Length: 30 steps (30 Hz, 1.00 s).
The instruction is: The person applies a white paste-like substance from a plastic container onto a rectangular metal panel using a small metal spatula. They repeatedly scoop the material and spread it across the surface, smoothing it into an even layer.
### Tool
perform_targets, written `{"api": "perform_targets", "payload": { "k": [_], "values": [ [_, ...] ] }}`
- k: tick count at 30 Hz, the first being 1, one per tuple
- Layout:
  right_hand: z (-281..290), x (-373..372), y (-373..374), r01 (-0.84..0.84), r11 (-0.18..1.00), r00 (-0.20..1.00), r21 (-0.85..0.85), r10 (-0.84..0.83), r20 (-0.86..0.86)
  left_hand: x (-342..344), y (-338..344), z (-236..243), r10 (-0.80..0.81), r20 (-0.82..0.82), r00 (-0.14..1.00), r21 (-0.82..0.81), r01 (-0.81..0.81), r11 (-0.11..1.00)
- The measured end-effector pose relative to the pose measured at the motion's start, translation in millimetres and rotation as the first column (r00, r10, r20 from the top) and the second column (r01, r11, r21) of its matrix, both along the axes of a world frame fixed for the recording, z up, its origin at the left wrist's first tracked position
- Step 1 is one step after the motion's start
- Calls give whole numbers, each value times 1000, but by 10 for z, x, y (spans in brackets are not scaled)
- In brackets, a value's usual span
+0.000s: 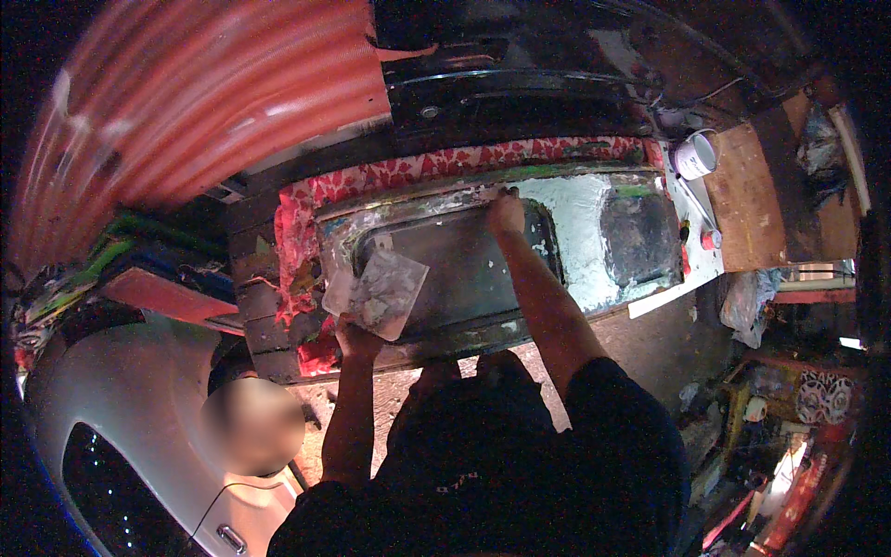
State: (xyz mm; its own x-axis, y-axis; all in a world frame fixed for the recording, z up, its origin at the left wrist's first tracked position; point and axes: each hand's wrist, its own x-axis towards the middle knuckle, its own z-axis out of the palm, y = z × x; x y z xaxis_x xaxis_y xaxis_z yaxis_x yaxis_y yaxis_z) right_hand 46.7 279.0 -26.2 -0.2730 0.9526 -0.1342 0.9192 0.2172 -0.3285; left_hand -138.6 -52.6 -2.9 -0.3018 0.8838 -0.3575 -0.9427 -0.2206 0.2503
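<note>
Roughly centre frame: a long curved car body panel (483,269), dark grey metal with wide patches of pale whitish filler and some green smears, lies across a support draped with red floral cloth (436,165). Panel has a recessed dark section in the middle and a second dark, rough rectangular patch (639,237) toward its right end, ringed by the pale filler. Containers: one white tub (696,154) sits open just past the panel's right end, beside a brown board (747,195); contents not readable from this angle. A small red-capped item (709,239) lies near the board's lower left edge. Left hand (357,339) grips the lower edge of a flat mixing board (376,292) smeared with grey-white filler, held over the panel's left end, fingers closed on it. Right hand (506,213) is stretched to the panel's far upper edge, fingers pressed together on something small against the surface; can't tell what it is, too small and partly hidden. Red corrugated sheet (213,102) fills the upper left. Silver car body (121,427) sits lower left, with another person's blurred head just beside it. Clutter of bags and mixed items on the floor at right, too dim to sort.
</note>
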Motion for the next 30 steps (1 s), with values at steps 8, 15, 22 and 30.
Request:
{"api": "perform_targets", "payload": {
  "k": [8, 15, 22, 30],
  "values": [
    [104, -156, -239, -88, 994, 969, 65, 101, -226, -67, -52, -17, 10, -37, 999, 22, -9, 1000],
    [-110, -397, -349, -122, 992, 974, -17, 117, -193, -56, -46, 150, -28, -44, 999, -13, 27, 1000],
    [35, -367, -421, 107, 994, 853, -20, -102, -512, -133, -158, -146, -30, -433, 901, -192, -59, 980],
    [549, 416, -325, -134, 817, 228, -560, -525, -820, -112, -66, -63, 85, 40, 996, -79, -82, 994]
  ]
}}
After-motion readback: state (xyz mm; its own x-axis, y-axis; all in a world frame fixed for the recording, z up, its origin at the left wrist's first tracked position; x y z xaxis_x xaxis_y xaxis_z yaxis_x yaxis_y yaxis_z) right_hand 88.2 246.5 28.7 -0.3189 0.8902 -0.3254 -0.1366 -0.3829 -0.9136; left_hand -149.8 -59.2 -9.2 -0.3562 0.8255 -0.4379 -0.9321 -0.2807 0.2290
